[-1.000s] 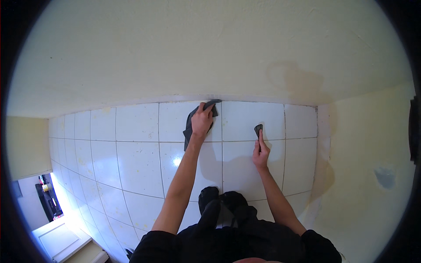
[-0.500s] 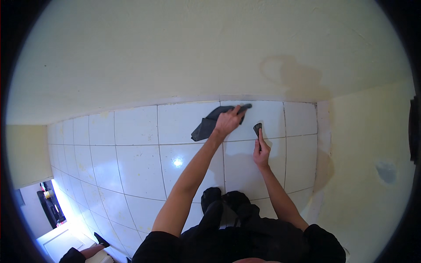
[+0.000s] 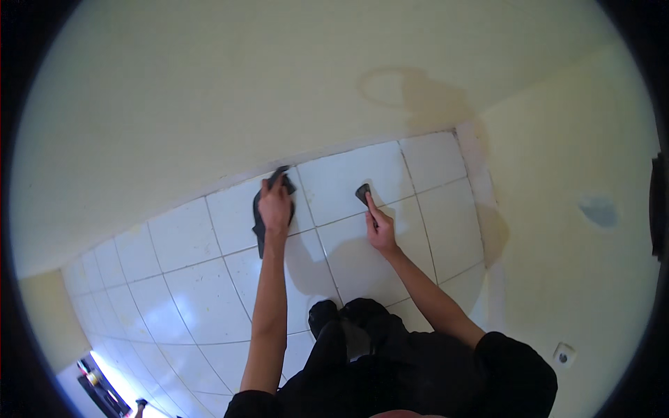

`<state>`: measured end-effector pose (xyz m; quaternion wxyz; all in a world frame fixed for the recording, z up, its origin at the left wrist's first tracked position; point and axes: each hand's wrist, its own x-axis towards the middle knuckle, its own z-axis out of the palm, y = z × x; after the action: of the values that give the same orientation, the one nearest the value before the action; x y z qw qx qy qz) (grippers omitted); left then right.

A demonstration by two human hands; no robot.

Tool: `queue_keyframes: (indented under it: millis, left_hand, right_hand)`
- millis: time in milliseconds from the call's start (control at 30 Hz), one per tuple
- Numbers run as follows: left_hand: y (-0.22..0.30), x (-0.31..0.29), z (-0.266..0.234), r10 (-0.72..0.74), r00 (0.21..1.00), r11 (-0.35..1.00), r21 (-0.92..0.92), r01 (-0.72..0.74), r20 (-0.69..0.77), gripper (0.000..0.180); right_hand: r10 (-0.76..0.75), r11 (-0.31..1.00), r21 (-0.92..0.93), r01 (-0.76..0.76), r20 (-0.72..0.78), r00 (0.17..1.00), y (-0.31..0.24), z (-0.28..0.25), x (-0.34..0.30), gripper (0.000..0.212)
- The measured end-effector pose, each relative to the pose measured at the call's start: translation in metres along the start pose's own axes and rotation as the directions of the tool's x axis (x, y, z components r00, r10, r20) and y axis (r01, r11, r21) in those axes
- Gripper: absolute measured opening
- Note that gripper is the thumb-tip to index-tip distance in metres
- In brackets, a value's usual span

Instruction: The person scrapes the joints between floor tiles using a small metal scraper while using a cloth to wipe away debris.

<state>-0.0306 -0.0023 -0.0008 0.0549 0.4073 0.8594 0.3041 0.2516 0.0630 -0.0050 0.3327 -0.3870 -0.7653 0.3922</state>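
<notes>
In the head view, over a floor of white tiles (image 3: pixel 191 237), two bare hands work apart from each other, and one tile joint runs between them. The left hand (image 3: pixel 275 209) is clamped on a dark cloth (image 3: pixel 259 228), which is bunched under the palm and the fingers. One tip of this cloth sticks out beyond the fingers, close to the foot of the pale wall (image 3: pixel 230 90); I cannot tell if it touches the wall. The other end hangs out toward the person, beside the wrist. The right hand (image 3: pixel 382 233) is closed around the handle of a dark tool (image 3: pixel 363 192) with a wide, flat head, and the forefinger lies straight along it. The head points away from the person, above or on a tile; which one, I cannot tell. Nearer to the body are two feet in dark footwear (image 3: pixel 323 315). On the right, the side wall (image 3: pixel 536 160) carries a grey patch (image 3: pixel 599 211) and, lower, a socket (image 3: pixel 564 355).
</notes>
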Motion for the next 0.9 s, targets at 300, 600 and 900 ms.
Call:
queue_keyframes:
  millis: [300, 600, 900]
  left_hand:
    - [-0.009, -0.013, -0.006, 0.274, 0.962, 0.912, -0.319, -0.259, 0.0, 0.038]
    - [0.042, 0.021, 0.049, 0.752, 0.541, 0.659, -0.408, -0.631, 0.377, 0.037]
    - [0.058, 0.025, 0.068, 0.405, 0.914, 0.907, -0.141, -0.397, 0.032, 0.029]
  right_hand:
    - [-0.073, 0.997, 0.009, 0.073, -0.004, 0.997, 0.003, -0.001, -0.001, 0.059]
    - [-0.023, 1.0, -0.016, 0.023, -0.012, 1.0, 0.003, 0.005, 0.0, 0.061]
    - [0.074, 0.997, 0.001, -0.074, -0.063, 0.995, -0.002, 0.003, -0.006, 0.062]
